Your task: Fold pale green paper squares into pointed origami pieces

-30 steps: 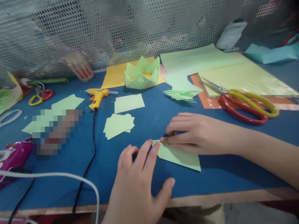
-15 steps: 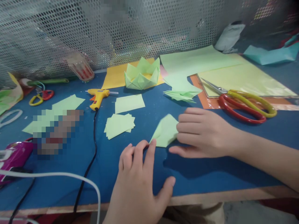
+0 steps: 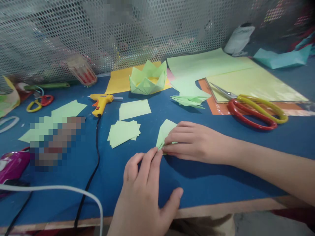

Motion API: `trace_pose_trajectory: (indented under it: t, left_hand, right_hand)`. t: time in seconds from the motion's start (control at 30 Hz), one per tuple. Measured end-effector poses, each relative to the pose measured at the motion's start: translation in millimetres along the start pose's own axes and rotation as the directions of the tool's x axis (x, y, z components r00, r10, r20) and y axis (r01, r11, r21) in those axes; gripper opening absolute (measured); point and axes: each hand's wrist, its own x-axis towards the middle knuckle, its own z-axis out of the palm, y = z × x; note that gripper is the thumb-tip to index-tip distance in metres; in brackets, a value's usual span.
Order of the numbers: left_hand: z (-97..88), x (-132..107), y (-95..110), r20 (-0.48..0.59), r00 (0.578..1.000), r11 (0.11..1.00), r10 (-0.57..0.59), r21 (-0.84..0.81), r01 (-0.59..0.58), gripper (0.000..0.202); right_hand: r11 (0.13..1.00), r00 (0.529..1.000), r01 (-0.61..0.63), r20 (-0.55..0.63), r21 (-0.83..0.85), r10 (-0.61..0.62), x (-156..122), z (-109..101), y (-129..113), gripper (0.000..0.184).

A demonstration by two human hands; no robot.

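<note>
A small piece of folded light green paper [image 3: 164, 131] lies flat on the blue table. My left hand [image 3: 145, 183] has its fingers stretched out and its thumb spread, and the fingertips touch the paper's lower left corner. From the right, my right hand [image 3: 194, 141] lies over the paper with its fingers bent and pressed together at that same corner. It covers much of the paper, and its thumb is hidden. To the left is a stack of green paper pieces [image 3: 124, 132], with one more green sheet [image 3: 135, 109] behind it.
A green folded-paper crown shape [image 3: 148, 80] stands on a yellow sheet [image 3: 118, 80]. Flat folded pieces [image 3: 189, 101] lie nearby. Big scissors [image 3: 256, 109] rest at right. A yellow glue gun [image 3: 101, 103], its black cord [image 3: 97, 144] and a white cable [image 3: 61, 187] occupy the left.
My right hand has moved left across the paper, its fingertips now meeting the left hand's at the corner. My left hand has stayed nearly in place.
</note>
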Motion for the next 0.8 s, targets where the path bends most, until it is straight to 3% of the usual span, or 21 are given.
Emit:
trace_pose_trajectory:
  t: [0.23,0.43,0.6,0.7,0.8]
  left_hand:
    - [2.6,0.4,-1.7,-0.075,0.997,0.999,0.032,0.034,-0.029,0.055]
    - [4.8,-0.3,-1.2,-0.085,0.996,0.999,0.033,0.025,-0.031,0.056]
    - [4.9,-1.1,-0.2,-0.116,0.993,1.000,0.014,-0.005,-0.014,0.050]
    - [4.5,-0.5,-0.4,-0.123,0.992,1.000,0.016,-0.012,-0.018,0.046]
    - [3.8,-0.6,-0.6,-0.125,0.992,1.000,0.003,-0.027,-0.007,0.047]
  right_hand:
    - [0.997,0.998,-0.056,0.039,0.053,0.054,-0.6,-0.9,6.6,0.024]
    - [0.994,0.998,0.061,-0.008,-0.090,-0.061,0.8,-2.2,4.4,0.026]
    - [0.994,0.998,0.055,0.029,-0.093,-0.052,2.7,-1.2,5.0,0.027]
    - [1.000,0.999,-0.008,0.049,-0.025,0.009,3.5,-0.2,5.6,0.028]
    - [0.977,0.987,-0.148,0.083,0.151,0.137,5.4,0.6,4.0,0.023]
